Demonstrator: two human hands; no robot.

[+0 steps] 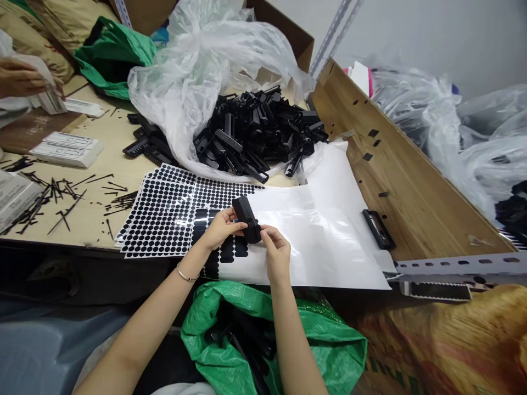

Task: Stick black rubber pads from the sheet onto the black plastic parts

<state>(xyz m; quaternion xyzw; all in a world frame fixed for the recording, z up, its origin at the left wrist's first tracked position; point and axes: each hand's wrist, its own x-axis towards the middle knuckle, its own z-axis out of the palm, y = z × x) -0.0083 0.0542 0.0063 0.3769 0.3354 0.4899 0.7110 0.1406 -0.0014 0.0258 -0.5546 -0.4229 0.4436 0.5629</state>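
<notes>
Between my two hands is a black ribbed plastic part, tilted above the sticker sheets. My left hand grips its left side with fingers and thumb. At its lower right end, my right hand has thumb and forefinger closed against the part; whether a small sticker is pinched there I cannot tell. Beneath them lie sheets of black round stickers and a glossy white backing sheet. A few larger black stickers show on the sheet by my left hand.
Black plastic parts are heaped behind, partly under a clear plastic bag. A wooden board walls the right side. Below my arms hangs an open green sack. Another person's hand holds white boxes at far left.
</notes>
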